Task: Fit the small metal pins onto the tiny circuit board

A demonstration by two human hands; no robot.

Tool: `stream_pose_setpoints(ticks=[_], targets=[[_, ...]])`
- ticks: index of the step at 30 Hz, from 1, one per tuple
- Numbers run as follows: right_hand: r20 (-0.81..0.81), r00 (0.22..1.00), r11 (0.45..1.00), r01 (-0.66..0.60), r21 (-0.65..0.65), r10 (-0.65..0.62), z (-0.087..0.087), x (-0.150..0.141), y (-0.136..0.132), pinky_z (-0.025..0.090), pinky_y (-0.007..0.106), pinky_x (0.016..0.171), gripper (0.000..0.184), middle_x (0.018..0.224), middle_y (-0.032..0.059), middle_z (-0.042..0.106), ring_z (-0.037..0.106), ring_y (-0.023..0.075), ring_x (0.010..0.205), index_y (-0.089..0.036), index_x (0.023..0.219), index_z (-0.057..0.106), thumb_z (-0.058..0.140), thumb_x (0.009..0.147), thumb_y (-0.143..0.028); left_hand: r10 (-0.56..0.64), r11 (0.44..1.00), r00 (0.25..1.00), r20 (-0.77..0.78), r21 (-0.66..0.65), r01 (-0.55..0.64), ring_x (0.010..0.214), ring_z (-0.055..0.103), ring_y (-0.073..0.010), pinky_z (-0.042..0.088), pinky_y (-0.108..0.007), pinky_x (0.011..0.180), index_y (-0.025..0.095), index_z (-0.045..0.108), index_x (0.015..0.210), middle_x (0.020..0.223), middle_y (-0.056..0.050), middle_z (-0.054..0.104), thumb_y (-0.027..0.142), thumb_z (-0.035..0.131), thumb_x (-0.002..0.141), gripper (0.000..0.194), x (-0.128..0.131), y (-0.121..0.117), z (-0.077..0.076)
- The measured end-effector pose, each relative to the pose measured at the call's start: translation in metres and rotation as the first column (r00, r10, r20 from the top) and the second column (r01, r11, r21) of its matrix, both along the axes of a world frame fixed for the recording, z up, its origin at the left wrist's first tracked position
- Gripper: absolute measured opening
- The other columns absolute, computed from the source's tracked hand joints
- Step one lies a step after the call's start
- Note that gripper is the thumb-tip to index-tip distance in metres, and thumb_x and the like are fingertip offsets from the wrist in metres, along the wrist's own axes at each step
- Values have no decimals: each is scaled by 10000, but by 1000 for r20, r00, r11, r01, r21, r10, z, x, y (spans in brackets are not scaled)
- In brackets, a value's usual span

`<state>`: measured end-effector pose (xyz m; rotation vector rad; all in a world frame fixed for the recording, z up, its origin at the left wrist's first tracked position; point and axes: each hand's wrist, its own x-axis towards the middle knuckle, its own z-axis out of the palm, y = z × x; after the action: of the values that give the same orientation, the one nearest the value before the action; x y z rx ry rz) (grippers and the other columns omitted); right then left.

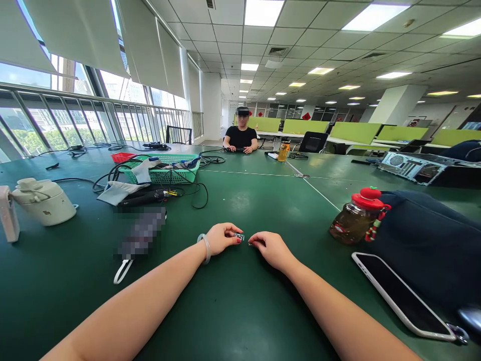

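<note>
Between the thumb and fingers of my left hand (pixel 221 238) is a small dark part with light markings (pixel 239 236), perhaps a little circuit board; its kind is too small to tell. A pale bracelet circles that wrist. Just to the right, my right hand (pixel 272 247) is closed in a pinch, with a tiny bright bit (pixel 250 244) at the fingertips that I cannot make out. A narrow gap separates the two hands, low over the green tabletop (pixel 240 306).
Left are a cream jug (pixel 45 203), a blurred-out item with a white strap (pixel 141 234) and a green basket (pixel 173 173) with cables and gloves. Right are a red-lidded bottle (pixel 355 218), a phone (pixel 402 293), a dark bag (pixel 432 245) and a metal computer case (pixel 411 166). A person (pixel 241 135) sits opposite.
</note>
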<state>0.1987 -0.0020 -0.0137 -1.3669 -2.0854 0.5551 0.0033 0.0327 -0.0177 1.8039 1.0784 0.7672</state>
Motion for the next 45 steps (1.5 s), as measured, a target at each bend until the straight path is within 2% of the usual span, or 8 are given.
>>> stream_pose_setpoints(ticks=[7, 13, 18, 21, 24, 30, 33, 45], targets=[[27, 999, 999, -37, 33, 36, -5, 2, 1, 435, 251, 722, 206, 796, -1, 657, 580, 136, 756, -223, 782, 673, 478, 754, -160, 5, 1000, 1000, -8, -10, -5, 691, 596, -142, 458, -262, 680, 125, 616, 911, 728, -41, 641, 268, 675, 617, 332, 1, -1, 1], [101, 991, 994, -89, 61, 83, -4, 6, 1, 430, 240, 716, 351, 833, 7, 639, 568, 125, 755, -220, 729, 684, 381, 739, -43, 5, 1000, 1000, 7, -19, -4, 700, 598, -142, 454, -259, 684, 120, 613, 898, 739, -45, 646, 256, 683, 605, 331, 1, -1, 1], [164, 984, 997, -74, 25, 69, 3, 6, -2, 420, 232, 700, 184, 850, 10, 609, 553, 130, 766, -222, 841, 647, 515, 739, -145, -1, 999, 1000, 21, -36, 2, 673, 594, -132, 453, -254, 671, 121, 611, 894, 712, -33, 644, 243, 684, 603, 324, 2, -1, 1], [237, 971, 999, -34, 18, 28, 2, 5, -1, 401, 230, 667, 98, 797, 11, 591, 540, 129, 729, -210, 755, 630, 543, 734, -167, -4, 999, 1000, 19, -39, 5, 661, 589, -125, 451, -244, 653, 122, 607, 889, 701, -24, 635, 231, 683, 601, 317, 3, -1, 1], [269, 963, 1000, -9, 28, 1, 0, 4, 0, 384, 227, 648, 119, 759, 6, 578, 530, 121, 703, -205, 700, 612, 518, 751, -153, 1, 1000, 1000, -9, -20, -1, 642, 582, -121, 447, -235, 624, 124, 608, 860, 694, -18, 630, 225, 693, 586, 305, 3, -2, 2], [156, 984, 990, 63, 128, -83, 6, -4, -5, 391, 236, 674, 147, 777, 8, 570, 523, 124, 729, -203, 721, 590, 465, 793, -175, -13, 1000, 999, -33, -15, 12, 634, 582, -120, 443, -226, 603, 137, 597, 799, 673, -1, 625, 219, 719, 547, 291, 6, -7, 5], [90, 993, 980, 59, 188, -77, 11, -11, -11, 397, 238, 676, 155, 803, 9, 572, 521, 124, 732, -206, 748, 586, 446, 809, -179, -35, 999, 999, -26, -11, 35, 615, 569, -113, 430, -219, 581, 138, 586, 780, 653, 9, 607, 226, 727, 538, 293, 9, -10, 6], [183, 982, 968, 8, 249, -55, 14, -17, -17, 411, 243, 671, 189, 847, 32, 578, 531, 135, 747, -206, 813, 603, 418, 841, -180, -78, 994, 991, 105, -70, 86, 643, 576, -109, 443, -234, 626, 135, 565, 752, 676, 5, 615, 178, 718, 547, 259, 14, -15, 8]])
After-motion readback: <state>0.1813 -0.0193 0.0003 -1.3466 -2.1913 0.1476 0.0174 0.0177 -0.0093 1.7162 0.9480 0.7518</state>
